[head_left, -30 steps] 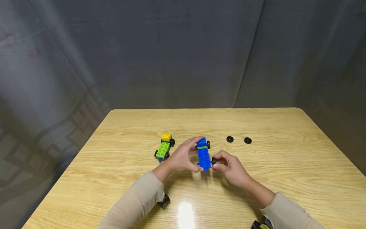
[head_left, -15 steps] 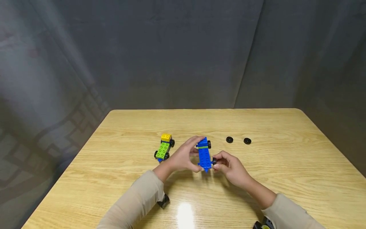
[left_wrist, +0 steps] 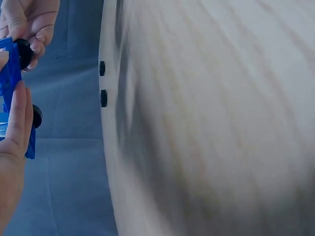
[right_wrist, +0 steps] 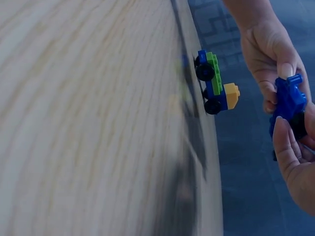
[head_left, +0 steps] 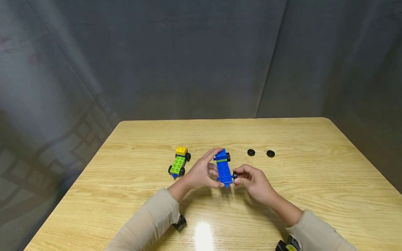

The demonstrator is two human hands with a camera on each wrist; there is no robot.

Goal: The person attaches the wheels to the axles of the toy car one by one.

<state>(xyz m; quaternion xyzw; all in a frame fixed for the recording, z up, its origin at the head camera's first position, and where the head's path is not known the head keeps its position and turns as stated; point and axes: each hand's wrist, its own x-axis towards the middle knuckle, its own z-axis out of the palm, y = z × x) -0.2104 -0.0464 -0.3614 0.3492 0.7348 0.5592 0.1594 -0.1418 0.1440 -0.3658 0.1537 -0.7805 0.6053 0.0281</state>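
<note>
In the head view, my left hand (head_left: 201, 173) holds a blue toy car (head_left: 223, 171) over the table, fingers at its far end and thumb at its near end. The car has a thin green stripe, and a black wheel (head_left: 228, 157) sits on its far right side. My right hand (head_left: 255, 183) pinches another black wheel (head_left: 235, 175) at the near right axle. On the left side, the near axle stub shows bare. The left wrist view shows the pinched wheel (left_wrist: 23, 54) right against the blue body. In the right wrist view, fingers partly hide the car (right_wrist: 291, 101).
A green toy car with a yellow block (head_left: 178, 164) stands on the wooden table (head_left: 314, 181), left of my left hand. Two loose black wheels (head_left: 251, 152) lie beyond my right hand. A grey curtain (head_left: 194, 62) hangs behind the table's far edge.
Both hands keep their hold on the blue car and wheel, nearly in place. The whole view shifts very slightly.
</note>
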